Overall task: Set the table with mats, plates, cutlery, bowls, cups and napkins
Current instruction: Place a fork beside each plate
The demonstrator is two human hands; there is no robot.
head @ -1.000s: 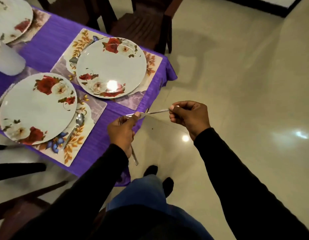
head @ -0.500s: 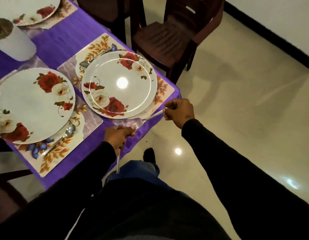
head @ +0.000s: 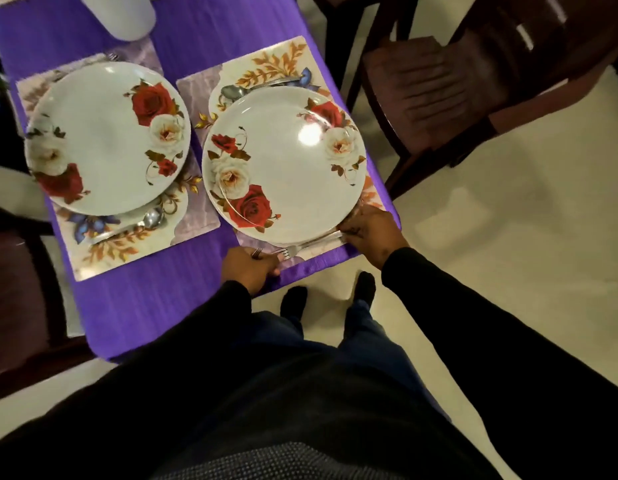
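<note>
my right grip (head: 368,230) pinches fork (head: 305,245) handle, fork lying on mat (head: 321,252) along near rim of plate (head: 283,164) | left grip (head: 250,268) curled round more cutlery (head: 256,252), just left of fork tines | spoon (head: 255,88) beyond plate | second plate (head: 106,138) further left on bench (head: 155,306)

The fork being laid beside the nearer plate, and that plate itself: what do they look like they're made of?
Fork: polished metal, probably steel, going by its silvery glint. Plate: glossy white with printed roses and a sharp lamp reflection, so glazed ceramic or melamine; the picture cannot settle which.
</note>
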